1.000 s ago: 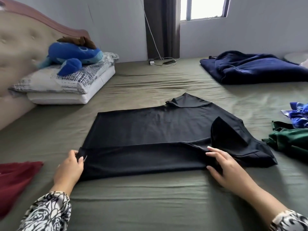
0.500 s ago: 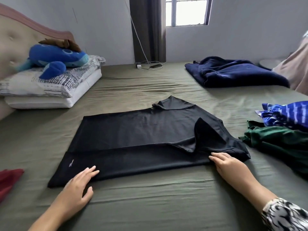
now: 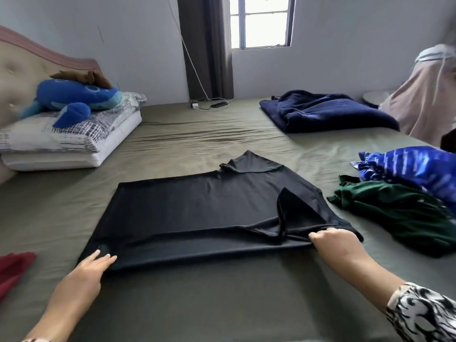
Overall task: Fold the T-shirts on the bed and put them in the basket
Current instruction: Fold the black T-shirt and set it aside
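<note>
Hands first: two in view. The left hand (image 3: 92, 266) lies flat, fingers straight, pressing the near left corner of one black T-shirt (image 3: 197, 215), which is spread on the olive bed (image 3: 222, 304) between the hands. The right hand (image 3: 333, 239) has its fingers curled into the cloth at the shirt's near right edge, gripping a bunched fold; the fingertips are buried in fabric. Beyond the right hand lie two more garments, a green one (image 3: 394, 213) and a blue patterned one (image 3: 417, 169) resting partly on it, both cut off by the frame's right edge. Just beside the left hand, further left, a red garment (image 3: 12, 270) is mostly out of frame. Well beyond the hands sit one navy blanket (image 3: 328, 112), two stacked pillows (image 3: 69, 141) and one blue plush toy (image 3: 74, 97).
</note>
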